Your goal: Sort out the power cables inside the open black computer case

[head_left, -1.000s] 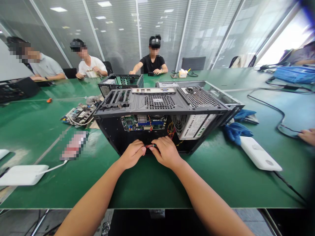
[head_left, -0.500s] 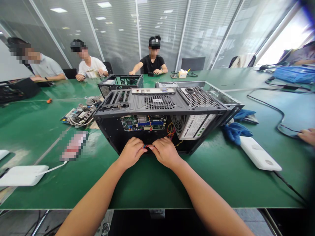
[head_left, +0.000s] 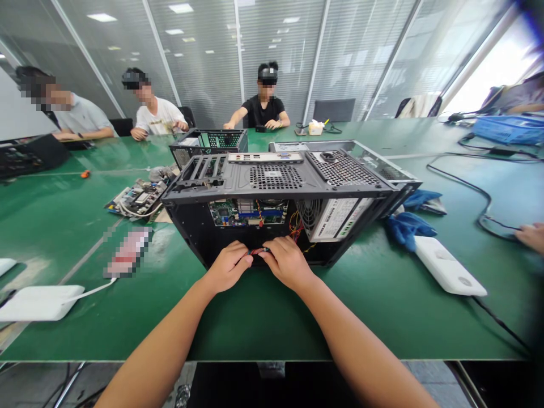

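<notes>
The green bench (head_left: 382,294) carries an open computer case (head_left: 276,204) lying on its side. At its near lower edge, the left hand (head_left: 227,266) and right hand (head_left: 287,262) meet, each pinching a red cable (head_left: 257,251) between fingertips. Pulling hard could tear the cable loose. Both forearms reach straight forward, wrists low.
</notes>
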